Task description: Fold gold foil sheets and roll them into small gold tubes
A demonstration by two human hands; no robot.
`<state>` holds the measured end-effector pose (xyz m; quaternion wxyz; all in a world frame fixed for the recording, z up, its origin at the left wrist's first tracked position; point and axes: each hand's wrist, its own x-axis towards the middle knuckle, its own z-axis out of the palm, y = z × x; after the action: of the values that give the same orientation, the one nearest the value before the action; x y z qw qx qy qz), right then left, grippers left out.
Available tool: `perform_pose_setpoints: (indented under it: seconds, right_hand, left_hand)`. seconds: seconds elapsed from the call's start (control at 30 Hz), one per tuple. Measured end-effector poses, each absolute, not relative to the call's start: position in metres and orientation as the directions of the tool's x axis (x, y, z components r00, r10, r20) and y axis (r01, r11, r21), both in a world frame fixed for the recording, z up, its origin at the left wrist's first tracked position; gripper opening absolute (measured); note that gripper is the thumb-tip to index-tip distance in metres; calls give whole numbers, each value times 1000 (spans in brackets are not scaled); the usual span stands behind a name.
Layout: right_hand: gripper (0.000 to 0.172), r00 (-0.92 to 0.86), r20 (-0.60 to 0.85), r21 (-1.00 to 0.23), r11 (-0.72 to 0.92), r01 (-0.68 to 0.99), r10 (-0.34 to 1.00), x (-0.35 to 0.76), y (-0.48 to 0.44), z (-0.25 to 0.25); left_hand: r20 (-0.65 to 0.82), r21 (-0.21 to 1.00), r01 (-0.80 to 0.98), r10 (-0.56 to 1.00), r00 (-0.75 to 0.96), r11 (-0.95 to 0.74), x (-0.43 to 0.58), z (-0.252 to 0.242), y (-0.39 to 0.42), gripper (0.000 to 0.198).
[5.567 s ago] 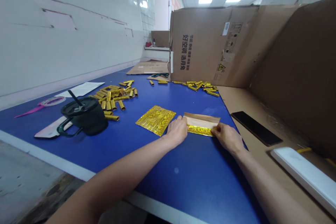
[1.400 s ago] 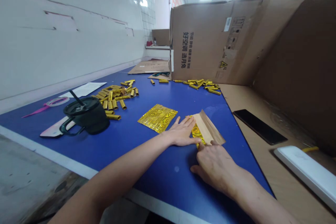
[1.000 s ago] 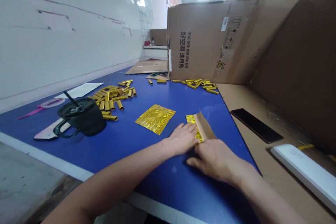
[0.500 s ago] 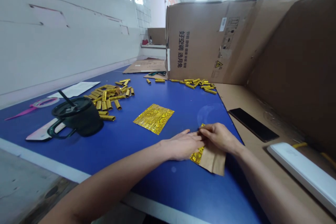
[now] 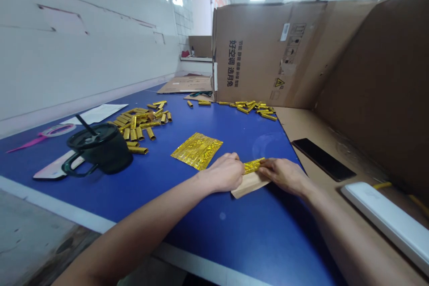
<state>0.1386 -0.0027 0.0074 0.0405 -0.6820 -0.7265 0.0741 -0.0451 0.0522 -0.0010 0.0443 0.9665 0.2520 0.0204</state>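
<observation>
A sheet of gold foil paper [image 5: 252, 182] with a tan back lies between my hands, its far edge folded over so a gold strip shows on top. My left hand [image 5: 228, 171] is closed on the left end of the folded edge. The fingers of my right hand [image 5: 280, 174] pinch the right end. Beyond my left hand, a flat square of gold foil paper [image 5: 197, 150] rests on the blue table [image 5: 201, 219]. A heap of small flattened gold tubes [image 5: 139, 125] sits farther left, and more gold tubes [image 5: 254, 106] lie at the far side.
A dark lidded mug with a straw [image 5: 100, 147] stands at the left, beside a roll of pink tape [image 5: 58, 130] and white paper [image 5: 97, 114]. A large cardboard box [image 5: 261, 53] rises at the back. To the right are a black phone [image 5: 323, 159] and a white oblong device [image 5: 385, 219].
My left hand has gone from lying flat to closed. The paper's far edge now shows as a folded gold strip, with the tan side swung left between my hands.
</observation>
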Motion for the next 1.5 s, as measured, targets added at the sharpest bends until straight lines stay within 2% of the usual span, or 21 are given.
perform_pose_setpoints:
  seconds: [0.1,0.2,0.3,0.5,0.57,0.67,0.77,0.83,0.93,1.07,1.2,1.27,1.4,1.5]
  right_hand:
    - [34,-85,-43,-171,77,982,995,132,-4,9]
    - [35,-203,17,-228,202,953,979,120,-6,7]
    - [37,-301,43,-310,299,902,953,113,-6,-1]
    - [38,-191,-16,-388,170,906,981,139,3,-7]
    - [43,-213,-72,-443,160,882,974,150,3,-2]
    - [59,-322,-185,-552,173,816,929,164,0,7]
    - [71,-370,-244,-633,141,761,896,174,-2,12]
    - [66,-394,-237,-674,142,725,888,179,-2,12]
    - [49,-410,-215,-717,142,683,886,181,-1,12]
    - [42,-359,-227,-729,87,679,905,179,-1,13]
    - [45,-357,-208,-781,66,621,911,178,-3,15]
    - [48,-300,-194,-779,40,626,934,176,-3,14]
    - [48,-132,-137,-664,8,747,982,171,-1,13]
    - [39,-125,-115,-537,44,842,986,162,0,11]
  left_hand:
    - [46,36,467,468,883,-884,-42,-5,49,23]
    - [56,-7,435,434,899,-900,-39,-8,47,21]
    - [47,0,410,409,911,-912,-39,-10,49,20]
    - [29,35,452,453,891,-891,-43,-3,48,21]
    - [-15,99,474,475,880,-875,-45,2,46,32]
    - [-79,218,499,495,865,-838,-47,10,45,64]
    - [-111,257,498,487,866,-828,-48,14,44,76]
    - [-122,253,497,482,868,-830,-48,14,44,75]
    - [-110,260,499,488,866,-827,-48,12,46,68]
    - [-83,284,491,489,868,-823,-49,9,49,56]
    - [-63,285,485,489,870,-827,-48,7,48,53]
    - [-58,265,484,488,871,-834,-48,7,48,52]
    - [-29,245,474,483,875,-845,-47,4,55,50]
    - [10,208,479,492,871,-853,-48,-3,64,40]
